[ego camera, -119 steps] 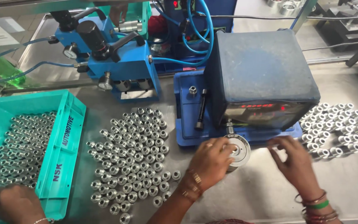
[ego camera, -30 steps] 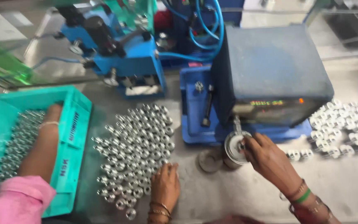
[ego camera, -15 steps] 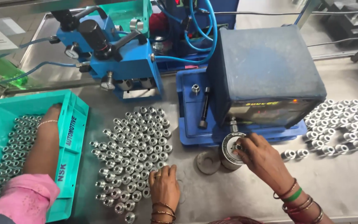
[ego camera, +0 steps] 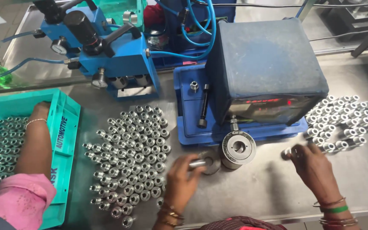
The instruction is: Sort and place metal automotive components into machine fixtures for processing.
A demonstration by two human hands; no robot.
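The left hand [ego camera: 182, 174] is closed on a small metal tube [ego camera: 197, 163] at the flat ring [ego camera: 209, 162] on the desk [ego camera: 256, 191], and the right hand [ego camera: 314, 164] pinches another small tube [ego camera: 288, 151], so either could slip, roll off, and get mixed into the pile of tubes [ego camera: 128, 159].

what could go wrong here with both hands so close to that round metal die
The left hand holds a small metal sleeve over a flat ring right beside the round die; it might slip or pinch a finger. The right hand, carrying another piece, could knock the stacked sleeves nearby.
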